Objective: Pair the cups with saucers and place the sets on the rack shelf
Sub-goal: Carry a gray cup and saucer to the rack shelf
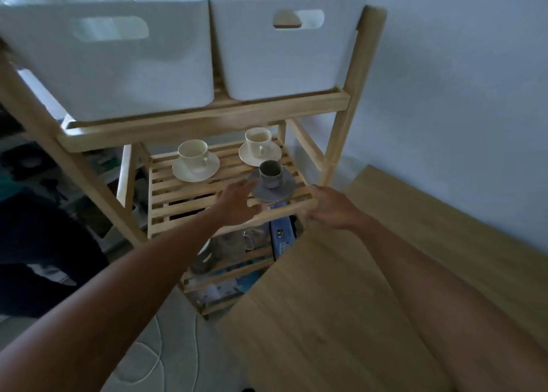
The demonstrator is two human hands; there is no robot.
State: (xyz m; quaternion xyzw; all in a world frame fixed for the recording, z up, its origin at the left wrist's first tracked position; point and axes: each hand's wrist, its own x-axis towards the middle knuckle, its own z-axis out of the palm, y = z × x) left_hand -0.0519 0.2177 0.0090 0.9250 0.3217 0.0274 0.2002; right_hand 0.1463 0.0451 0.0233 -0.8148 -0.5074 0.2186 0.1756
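Three cup-and-saucer sets stand on the slatted middle shelf (166, 196) of a wooden rack. A cream cup (193, 153) sits on its cream saucer (185, 173) at the left. A second cream cup (258, 140) rests on a cream saucer (274, 154) at the back right. At the front right a grey cup (270, 172) stands on a grey saucer (277, 194). My left hand (237, 203) hovers at the shelf's front, fingers spread, just left of the grey saucer. My right hand (329, 206) is at the shelf's front right corner, just right of that saucer, holding nothing.
Two white bins (112, 65) (281, 59) fill the upper shelf. The bottom shelf holds a blue box (281, 237) and clutter. A wooden tabletop (341, 302) lies at the lower right against the white wall. Dark objects lie on the floor at the left.
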